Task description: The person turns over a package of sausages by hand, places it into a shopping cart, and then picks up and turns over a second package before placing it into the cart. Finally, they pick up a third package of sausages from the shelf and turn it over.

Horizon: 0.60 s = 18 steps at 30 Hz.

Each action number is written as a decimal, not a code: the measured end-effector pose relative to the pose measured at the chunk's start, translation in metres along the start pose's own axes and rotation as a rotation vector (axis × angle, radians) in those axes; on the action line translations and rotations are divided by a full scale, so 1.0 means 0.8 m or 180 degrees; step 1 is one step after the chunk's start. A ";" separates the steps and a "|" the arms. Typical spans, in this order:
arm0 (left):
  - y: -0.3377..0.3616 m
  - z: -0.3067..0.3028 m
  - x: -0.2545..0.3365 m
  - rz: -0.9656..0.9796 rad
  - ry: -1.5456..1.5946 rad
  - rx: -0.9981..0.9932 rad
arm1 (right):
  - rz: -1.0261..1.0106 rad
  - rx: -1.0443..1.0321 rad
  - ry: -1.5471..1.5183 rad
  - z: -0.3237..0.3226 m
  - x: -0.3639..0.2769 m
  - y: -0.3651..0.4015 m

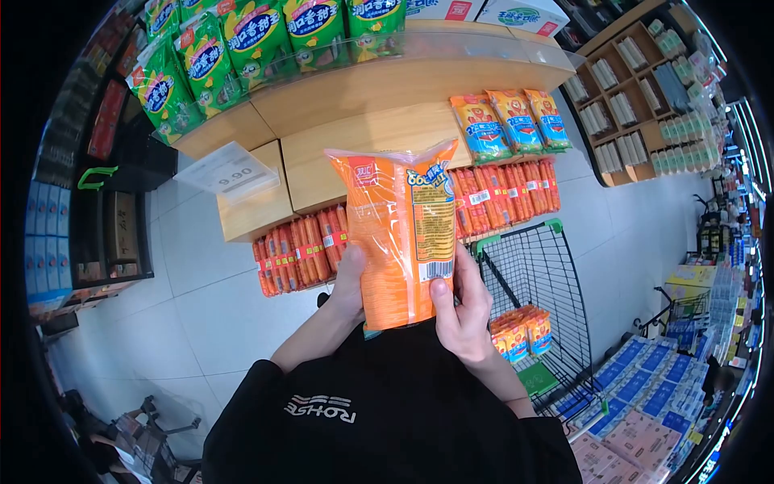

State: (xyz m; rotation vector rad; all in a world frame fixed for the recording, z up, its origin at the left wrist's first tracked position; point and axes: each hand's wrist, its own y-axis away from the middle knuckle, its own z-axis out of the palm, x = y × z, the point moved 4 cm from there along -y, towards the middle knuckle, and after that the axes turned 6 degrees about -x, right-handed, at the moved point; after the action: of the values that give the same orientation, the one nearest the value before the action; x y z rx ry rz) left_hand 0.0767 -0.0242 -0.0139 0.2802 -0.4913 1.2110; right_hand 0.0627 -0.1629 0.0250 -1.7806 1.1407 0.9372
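Note:
An orange plastic bag (387,242) is held upright in front of my chest, its back with a text panel and barcode turned toward me. My left hand (348,278) grips the bag's left edge, with most fingers hidden behind it. On the other side, my right hand (465,310) holds the lower right edge, thumb pressed beside the barcode. Beyond the bag is a wooden display shelf (322,165). Similar orange bags (516,121) stand on its right part, and rows of red-orange packaged sausages (302,250) line the lower level.
Green bags (250,44) fill the upper shelf behind a clear guard. A price card (230,173) juts out at the left. A shopping cart (556,282) holding several orange packs (522,331) stands at my right. Stacked cartons (645,387) lie farther right.

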 end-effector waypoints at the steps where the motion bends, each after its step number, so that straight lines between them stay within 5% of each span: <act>1: 0.000 0.000 0.000 0.0001 -0.0012 -0.0004 | -0.0005 -0.0009 0.0029 0.000 0.000 0.000; 5: 0.005 -0.001 0.003 -0.0134 -0.0093 0.0447 | -0.0340 -0.0049 0.0098 0.005 -0.002 0.003; 18: 0.002 -0.001 0.009 0.0198 0.0320 0.0378 | -0.0399 -0.0047 0.0437 0.013 -0.013 0.006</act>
State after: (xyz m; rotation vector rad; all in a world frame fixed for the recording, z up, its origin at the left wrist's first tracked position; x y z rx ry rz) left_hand 0.0770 -0.0173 -0.0111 0.3054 -0.3435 1.3106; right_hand 0.0534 -0.1510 0.0287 -1.9292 1.0946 0.7608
